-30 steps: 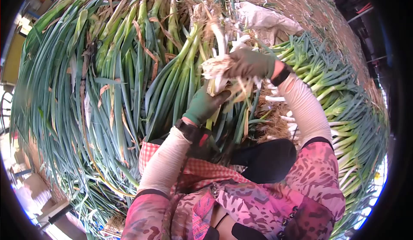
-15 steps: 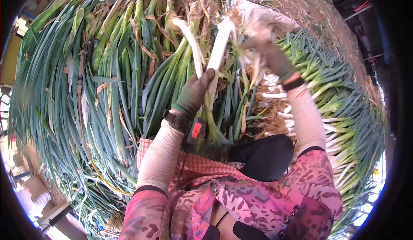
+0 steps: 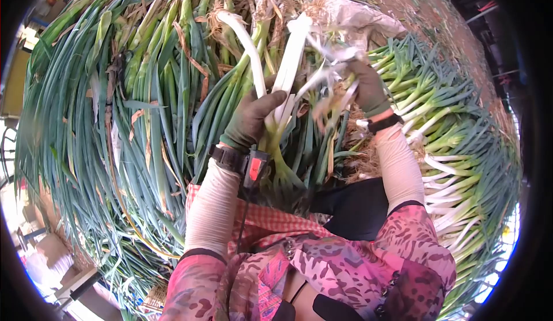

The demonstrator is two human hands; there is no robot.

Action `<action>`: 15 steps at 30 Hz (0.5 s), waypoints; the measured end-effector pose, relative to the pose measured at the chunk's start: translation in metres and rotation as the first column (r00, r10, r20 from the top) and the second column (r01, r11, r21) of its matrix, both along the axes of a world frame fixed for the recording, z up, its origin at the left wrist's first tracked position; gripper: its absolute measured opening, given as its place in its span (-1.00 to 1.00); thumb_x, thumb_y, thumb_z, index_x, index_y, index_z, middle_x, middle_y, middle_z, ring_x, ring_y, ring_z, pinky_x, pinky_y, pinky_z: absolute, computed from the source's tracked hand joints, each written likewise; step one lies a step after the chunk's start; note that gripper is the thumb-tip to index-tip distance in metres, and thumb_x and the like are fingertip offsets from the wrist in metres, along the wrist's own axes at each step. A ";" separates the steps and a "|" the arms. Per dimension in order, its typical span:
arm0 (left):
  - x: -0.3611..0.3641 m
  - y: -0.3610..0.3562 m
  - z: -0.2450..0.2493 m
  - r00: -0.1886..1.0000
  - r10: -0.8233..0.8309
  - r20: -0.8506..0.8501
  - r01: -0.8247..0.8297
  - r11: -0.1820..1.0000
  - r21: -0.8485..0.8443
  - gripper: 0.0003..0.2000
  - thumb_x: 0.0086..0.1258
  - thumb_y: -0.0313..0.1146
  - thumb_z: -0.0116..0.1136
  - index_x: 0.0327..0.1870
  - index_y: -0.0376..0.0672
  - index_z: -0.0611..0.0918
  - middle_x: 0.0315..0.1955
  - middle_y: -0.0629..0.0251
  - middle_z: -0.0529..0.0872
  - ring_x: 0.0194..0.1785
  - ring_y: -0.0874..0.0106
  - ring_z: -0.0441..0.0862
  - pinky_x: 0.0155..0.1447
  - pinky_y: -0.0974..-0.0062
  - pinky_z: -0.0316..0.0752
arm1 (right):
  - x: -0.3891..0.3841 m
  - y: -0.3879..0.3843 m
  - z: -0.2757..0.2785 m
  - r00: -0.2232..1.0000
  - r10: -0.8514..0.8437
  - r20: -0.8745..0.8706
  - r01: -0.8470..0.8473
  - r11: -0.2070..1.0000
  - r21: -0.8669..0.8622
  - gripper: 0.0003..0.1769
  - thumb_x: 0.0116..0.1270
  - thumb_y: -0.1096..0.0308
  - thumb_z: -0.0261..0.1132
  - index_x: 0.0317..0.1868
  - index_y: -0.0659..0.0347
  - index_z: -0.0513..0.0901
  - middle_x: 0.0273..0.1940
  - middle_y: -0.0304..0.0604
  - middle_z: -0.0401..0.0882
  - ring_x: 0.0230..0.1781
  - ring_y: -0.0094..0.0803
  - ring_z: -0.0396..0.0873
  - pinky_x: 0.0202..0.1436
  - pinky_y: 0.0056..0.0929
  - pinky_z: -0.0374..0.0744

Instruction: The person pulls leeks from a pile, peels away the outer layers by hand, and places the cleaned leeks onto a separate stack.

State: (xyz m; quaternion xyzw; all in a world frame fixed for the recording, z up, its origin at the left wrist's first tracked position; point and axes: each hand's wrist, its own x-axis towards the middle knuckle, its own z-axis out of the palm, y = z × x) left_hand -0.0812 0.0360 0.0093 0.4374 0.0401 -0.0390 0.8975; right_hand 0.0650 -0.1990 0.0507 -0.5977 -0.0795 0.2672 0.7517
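My left hand [image 3: 252, 116], in a dark green glove, is closed around long green onions. A thick white stalk [image 3: 292, 56] stands up from the grip, and a thinner curved one [image 3: 247, 43] with brown roots leans to its left. My gloved right hand [image 3: 370, 89] is closed on pale strips of outer leaf [image 3: 314, 82], blurred, which stretch from beside the thick stalk. Its fingertips are partly hidden by the strips. A small dark device with a red label [image 3: 254, 169] sits by my left wrist.
A big heap of untrimmed green onions [image 3: 155, 90] spreads on the left. At right lies a row of white-stemmed onions [image 3: 455, 171], with brown root litter [image 3: 366, 154] beside it. A pale sack [image 3: 357, 16] lies ahead on the littered ground.
My right hand has come lower, with the leaf strips now spread between it and the thick stalk. My left hand has shifted slightly left, still gripping the onions.
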 end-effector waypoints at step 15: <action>-0.003 -0.013 -0.016 0.984 0.074 -0.164 -0.030 0.966 0.256 -0.77 0.20 -0.32 0.29 -0.24 -0.30 0.64 -0.47 0.32 0.65 -0.40 0.49 0.59 -0.22 0.51 0.50 | 0.027 0.005 -0.005 0.801 0.112 0.588 0.213 0.864 -0.455 -0.65 0.53 0.28 0.06 0.18 0.19 0.60 -0.10 -0.22 0.70 -0.29 -0.59 0.63 -0.27 -0.59 0.56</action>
